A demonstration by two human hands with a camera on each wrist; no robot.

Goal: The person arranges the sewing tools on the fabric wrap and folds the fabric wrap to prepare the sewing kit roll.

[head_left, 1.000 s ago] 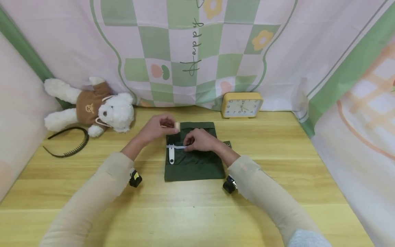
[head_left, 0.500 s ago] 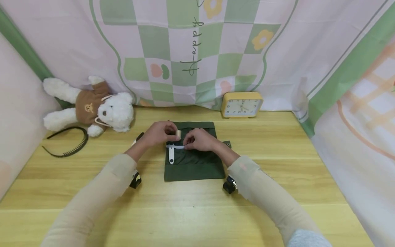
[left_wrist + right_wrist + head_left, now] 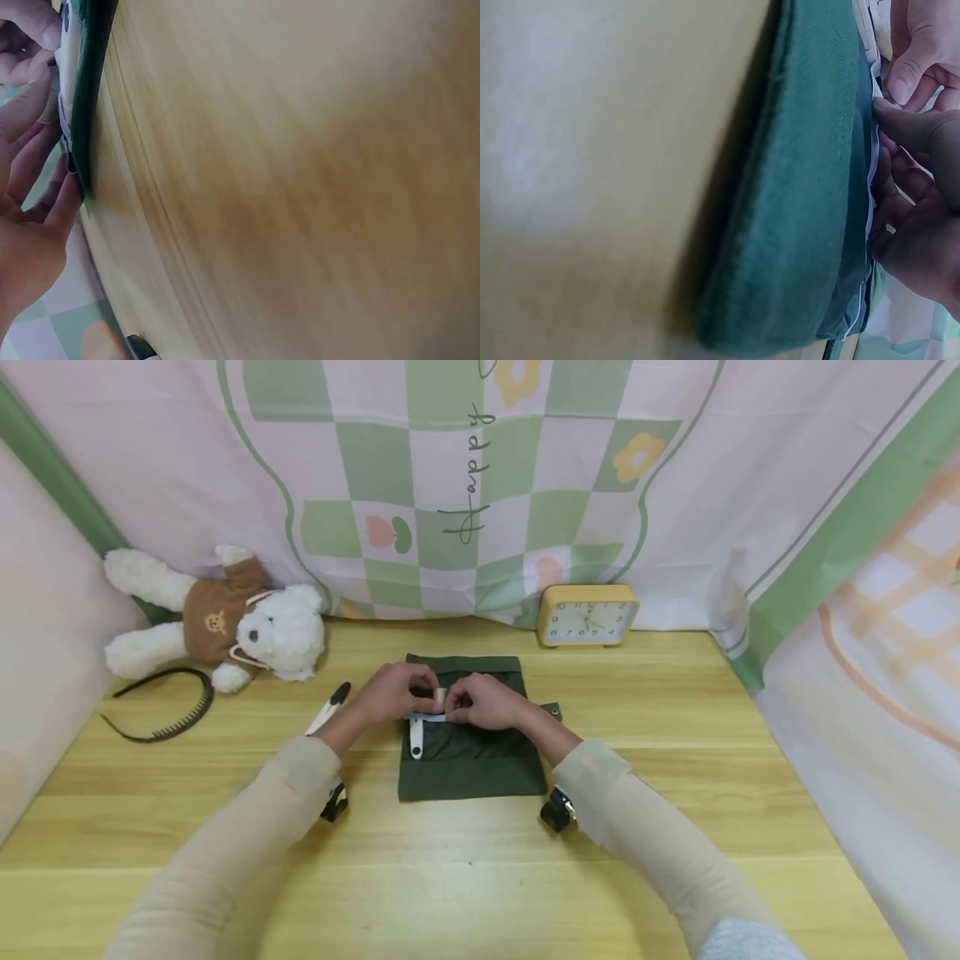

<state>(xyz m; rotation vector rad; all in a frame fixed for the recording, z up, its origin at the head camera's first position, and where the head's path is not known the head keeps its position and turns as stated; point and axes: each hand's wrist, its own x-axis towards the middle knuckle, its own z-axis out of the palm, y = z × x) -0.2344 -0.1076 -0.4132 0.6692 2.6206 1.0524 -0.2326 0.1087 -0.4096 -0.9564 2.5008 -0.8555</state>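
A dark green fabric pouch [image 3: 471,782] lies unfolded on the table, with a white elastic band [image 3: 434,718] across its left part. My left hand [image 3: 392,693] holds a small beige cylinder [image 3: 440,695] upright, its lower end right at the band. Close beside it, my right hand [image 3: 491,702] pinches the band between thumb and fingertips. Below the band shows a slim white handle [image 3: 416,742] with a dark dot at its end. In the right wrist view the thumb [image 3: 911,127] presses at the band's edge, near the left hand's fingertips.
A white tool with a black tip [image 3: 330,707] lies left of the pouch, partly hidden by the left forearm. Farther left are a black toothed headband [image 3: 197,714] and a white plush bear [image 3: 288,631] in brown clothing. A yellow clock [image 3: 588,616] stands at the back right.
My left hand has moved right and nearer, bringing the cylinder down to the band. Its shift uncovers the black-tipped white tool. My right hand stays almost in place on the band.
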